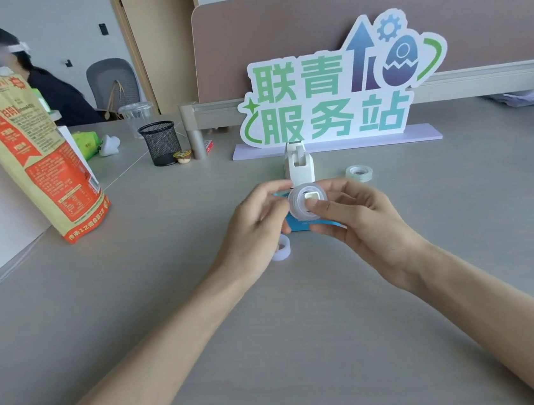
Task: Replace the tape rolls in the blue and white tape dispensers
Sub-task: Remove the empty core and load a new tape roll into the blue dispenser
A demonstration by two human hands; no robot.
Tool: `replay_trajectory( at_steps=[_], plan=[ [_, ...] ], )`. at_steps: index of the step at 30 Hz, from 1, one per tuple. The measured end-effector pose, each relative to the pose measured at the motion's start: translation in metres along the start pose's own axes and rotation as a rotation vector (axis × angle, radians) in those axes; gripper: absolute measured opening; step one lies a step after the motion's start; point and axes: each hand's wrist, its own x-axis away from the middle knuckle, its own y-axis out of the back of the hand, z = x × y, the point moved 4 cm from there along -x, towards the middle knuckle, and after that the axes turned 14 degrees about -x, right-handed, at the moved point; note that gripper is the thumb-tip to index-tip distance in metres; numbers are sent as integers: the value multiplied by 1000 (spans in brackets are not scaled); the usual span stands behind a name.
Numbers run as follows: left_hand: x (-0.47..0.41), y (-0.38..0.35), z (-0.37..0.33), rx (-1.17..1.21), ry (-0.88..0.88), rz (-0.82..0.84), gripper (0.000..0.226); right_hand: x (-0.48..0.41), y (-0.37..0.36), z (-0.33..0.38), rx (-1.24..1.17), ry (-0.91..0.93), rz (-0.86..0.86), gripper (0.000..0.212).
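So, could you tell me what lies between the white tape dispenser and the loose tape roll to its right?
Nothing: the head view shows bare desk between the white dispenser and the loose roll.

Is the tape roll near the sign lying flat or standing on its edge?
Lying flat: the tape roll rests on the table, its hole facing up.

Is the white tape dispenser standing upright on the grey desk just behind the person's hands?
Yes, the white tape dispenser stands upright on the grey desk, untouched, just beyond both hands.
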Motion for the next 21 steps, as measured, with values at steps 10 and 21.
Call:
replay_trajectory(
  at_steps=[10,21],
  plan=[
    [6,1,-2,-347,-211,-57,26,0,2,2,-98,-39,-41,20],
    [-4,9,9,-234,-126,-126,5,2,-2,-1,71,37,-35,39]
  ],
)
